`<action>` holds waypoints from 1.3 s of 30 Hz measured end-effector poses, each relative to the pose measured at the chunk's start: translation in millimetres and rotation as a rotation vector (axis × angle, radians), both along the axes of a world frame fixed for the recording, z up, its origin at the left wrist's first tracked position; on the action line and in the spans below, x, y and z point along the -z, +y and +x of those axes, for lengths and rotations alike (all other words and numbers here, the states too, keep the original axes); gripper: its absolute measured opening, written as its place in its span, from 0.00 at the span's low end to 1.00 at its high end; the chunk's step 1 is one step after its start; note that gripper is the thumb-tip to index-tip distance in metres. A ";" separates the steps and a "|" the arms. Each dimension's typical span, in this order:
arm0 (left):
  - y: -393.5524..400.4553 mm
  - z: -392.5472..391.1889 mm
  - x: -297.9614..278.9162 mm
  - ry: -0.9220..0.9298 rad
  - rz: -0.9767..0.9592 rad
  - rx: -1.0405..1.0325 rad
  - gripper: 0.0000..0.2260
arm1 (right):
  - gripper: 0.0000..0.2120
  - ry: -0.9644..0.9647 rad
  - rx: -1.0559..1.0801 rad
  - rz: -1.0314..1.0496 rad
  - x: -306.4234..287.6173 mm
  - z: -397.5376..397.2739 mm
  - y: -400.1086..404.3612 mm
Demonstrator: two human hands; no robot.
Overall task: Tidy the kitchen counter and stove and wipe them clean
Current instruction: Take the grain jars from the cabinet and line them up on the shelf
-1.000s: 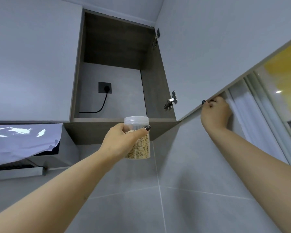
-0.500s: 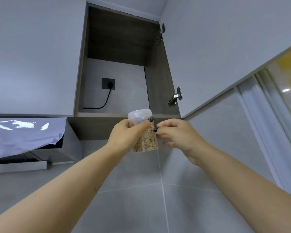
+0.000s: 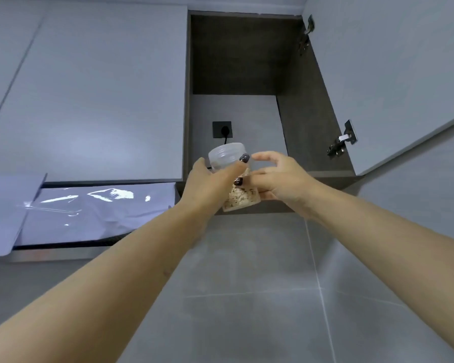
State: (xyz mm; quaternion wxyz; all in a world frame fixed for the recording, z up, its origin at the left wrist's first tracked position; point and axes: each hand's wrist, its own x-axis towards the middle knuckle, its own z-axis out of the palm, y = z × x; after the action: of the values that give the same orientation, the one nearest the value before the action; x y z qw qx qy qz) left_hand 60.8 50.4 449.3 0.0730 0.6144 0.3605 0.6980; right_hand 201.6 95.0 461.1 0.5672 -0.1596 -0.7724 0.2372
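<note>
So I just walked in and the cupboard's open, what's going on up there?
A person is lifting a clear jar of oats toward the open wall cabinet. The left hand grips the jar, and the right hand touches its side. The jar is not yet on the shelf.

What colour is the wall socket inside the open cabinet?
Black; the square wall socket shows best in the head view.
</note>
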 end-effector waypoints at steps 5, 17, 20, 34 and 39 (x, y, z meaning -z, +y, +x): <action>-5.8 -10.2 -1.0 -0.009 -0.006 -0.083 0.34 | 0.36 0.220 -0.020 0.021 -35.0 -29.0 17.2; -39.2 -73.2 35.3 -0.009 -0.007 -0.250 0.25 | 0.29 0.099 0.558 0.098 -94.3 -101.1 72.8; -41.9 -80.9 38.2 -0.012 -0.017 -0.232 0.22 | 0.30 0.027 0.717 0.109 -93.6 -114.0 80.7; -28.9 -58.4 32.8 0.030 -0.003 -0.266 0.25 | 0.26 -0.145 0.952 0.094 -92.7 -132.3 89.1; -25.5 -57.0 43.7 0.004 -0.012 -0.201 0.17 | 0.22 0.097 0.768 0.249 -72.2 -126.0 83.2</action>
State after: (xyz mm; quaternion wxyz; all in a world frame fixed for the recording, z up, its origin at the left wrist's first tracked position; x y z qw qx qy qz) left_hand 3.8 25.0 405.5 0.0054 0.5760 0.4248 0.6984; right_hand 75.6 178.2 533.3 0.6652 -0.3551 -0.6519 -0.0800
